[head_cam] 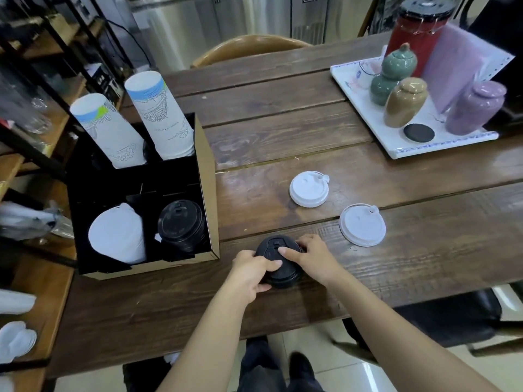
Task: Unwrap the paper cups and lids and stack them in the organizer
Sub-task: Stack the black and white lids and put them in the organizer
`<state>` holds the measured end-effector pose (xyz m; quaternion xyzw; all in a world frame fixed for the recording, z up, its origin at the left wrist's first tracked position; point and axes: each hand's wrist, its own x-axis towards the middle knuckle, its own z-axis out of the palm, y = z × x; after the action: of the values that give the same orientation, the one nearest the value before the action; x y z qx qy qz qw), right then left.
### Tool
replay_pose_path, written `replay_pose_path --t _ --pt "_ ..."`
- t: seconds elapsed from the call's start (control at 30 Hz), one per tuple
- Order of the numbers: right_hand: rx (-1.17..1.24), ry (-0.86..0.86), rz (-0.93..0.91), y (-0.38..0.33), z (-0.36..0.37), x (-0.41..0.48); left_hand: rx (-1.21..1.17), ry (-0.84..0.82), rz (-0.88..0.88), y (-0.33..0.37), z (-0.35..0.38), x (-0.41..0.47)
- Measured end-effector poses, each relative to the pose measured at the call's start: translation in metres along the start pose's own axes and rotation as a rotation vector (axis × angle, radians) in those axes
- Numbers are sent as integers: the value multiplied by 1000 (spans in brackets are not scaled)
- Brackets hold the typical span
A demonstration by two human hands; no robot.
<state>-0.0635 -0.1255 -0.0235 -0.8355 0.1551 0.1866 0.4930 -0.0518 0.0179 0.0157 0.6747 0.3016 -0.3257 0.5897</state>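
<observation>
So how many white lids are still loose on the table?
2: one white lid mid-table, another nearer and to its right. The white stack sits in the organizer; none seem hidden.

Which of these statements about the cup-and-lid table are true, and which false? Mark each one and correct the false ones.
1. Both hands are on a stack of black lids at the near table edge. True: left hand, right hand.
2. Three white lids lie loose on the table. False: two do, one white lid and another.
3. The organizer holds two stacks of paper cups in its far compartments. True.
4. The organizer's near compartments are both empty. False: one holds white lids, the other black lids.
5. The tray of ceramic jars stands left of the organizer. False: it is on the right.
</observation>
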Motion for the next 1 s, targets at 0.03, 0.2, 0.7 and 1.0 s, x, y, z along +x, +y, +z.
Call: replay_pose_path --t 0.03,0.2,0.7,1.0 --pt "25 -8 8 1 0 0 -16 -12 -19 1 -1 0" --pt "262 -16 -16 -8 -5 -7 -147 -83 -41 7 -7 -4" --pt "348 93 -355 -135 -4 -14 -243 -61 392 78 -89 -55" --pt "146 70 -368 -185 47 -4 -286 187 477 80 -147 -52"
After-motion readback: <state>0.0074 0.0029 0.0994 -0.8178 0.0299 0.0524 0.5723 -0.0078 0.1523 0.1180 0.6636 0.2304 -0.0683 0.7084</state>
